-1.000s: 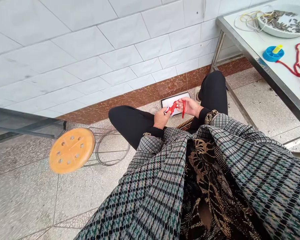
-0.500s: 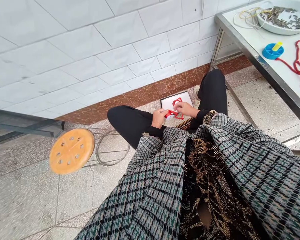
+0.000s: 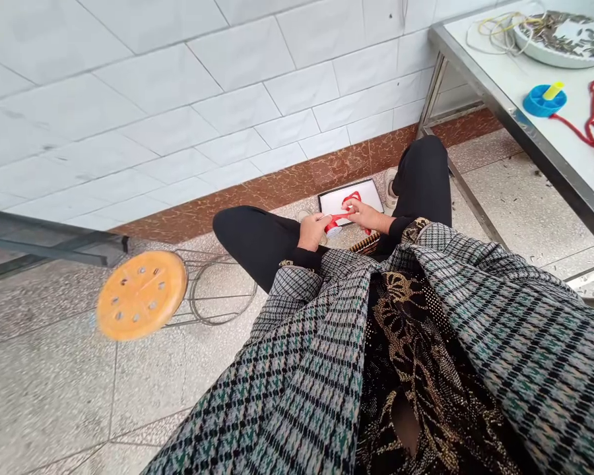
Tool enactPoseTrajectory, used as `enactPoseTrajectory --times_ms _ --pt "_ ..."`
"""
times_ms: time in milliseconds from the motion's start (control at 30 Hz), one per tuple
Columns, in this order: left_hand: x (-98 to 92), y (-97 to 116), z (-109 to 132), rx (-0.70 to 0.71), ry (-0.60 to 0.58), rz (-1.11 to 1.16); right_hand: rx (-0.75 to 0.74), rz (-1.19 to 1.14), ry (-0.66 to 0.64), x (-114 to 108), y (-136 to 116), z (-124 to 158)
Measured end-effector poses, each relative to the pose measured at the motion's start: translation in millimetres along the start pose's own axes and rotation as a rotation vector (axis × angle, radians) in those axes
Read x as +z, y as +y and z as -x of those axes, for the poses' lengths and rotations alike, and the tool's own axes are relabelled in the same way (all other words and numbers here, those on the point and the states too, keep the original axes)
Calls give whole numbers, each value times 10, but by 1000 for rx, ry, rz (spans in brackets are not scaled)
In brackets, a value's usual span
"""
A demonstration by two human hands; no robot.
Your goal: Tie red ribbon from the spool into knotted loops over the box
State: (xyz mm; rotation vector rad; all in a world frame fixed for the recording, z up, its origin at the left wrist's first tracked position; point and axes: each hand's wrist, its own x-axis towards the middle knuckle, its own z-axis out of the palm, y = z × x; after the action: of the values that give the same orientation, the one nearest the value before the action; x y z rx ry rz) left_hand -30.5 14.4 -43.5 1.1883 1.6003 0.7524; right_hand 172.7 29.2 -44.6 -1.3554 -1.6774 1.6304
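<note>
Between my knees, my left hand (image 3: 313, 231) is closed around a small spool (image 3: 332, 229) with white ends and red ribbon on it. A short stretch of red ribbon (image 3: 340, 216) runs from the spool to my right hand (image 3: 365, 216), whose fingers pinch it. More of the ribbon hangs below my right hand and loops beyond it. Behind my hands, a white tray with a dark rim (image 3: 376, 191) lies on the floor near the wall. A brown striped object (image 3: 365, 243) is partly hidden by my right sleeve.
An orange round stool (image 3: 142, 295) with a metal-ring frame lies tipped on the floor at left. A metal-edged table (image 3: 495, 86) stands at right, bearing a blue reel (image 3: 544, 100), red cord (image 3: 591, 125) and a white basin (image 3: 564, 59) of small dark pieces. A tiled wall (image 3: 237, 66) rises ahead.
My right hand has shifted slightly, and the ribbon between my hands now looks straighter and tighter. My left hand keeps hold of the spool.
</note>
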Motion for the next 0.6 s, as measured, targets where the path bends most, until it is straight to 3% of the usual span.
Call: enactPoseTrajectory --times_ms 167,300,400,600 --pt "-22 81 37 -141 -141 89 -157 149 -100 -184 -72 -2" --pt "-56 110 75 -199 -279 137 144 -21 -134 -204 -221 99" --pt "-102 108 83 -209 -369 179 301 -163 13 -270 -304 127" --pt "-146 91 75 -199 -395 201 361 -178 369 -561 -242 -15"
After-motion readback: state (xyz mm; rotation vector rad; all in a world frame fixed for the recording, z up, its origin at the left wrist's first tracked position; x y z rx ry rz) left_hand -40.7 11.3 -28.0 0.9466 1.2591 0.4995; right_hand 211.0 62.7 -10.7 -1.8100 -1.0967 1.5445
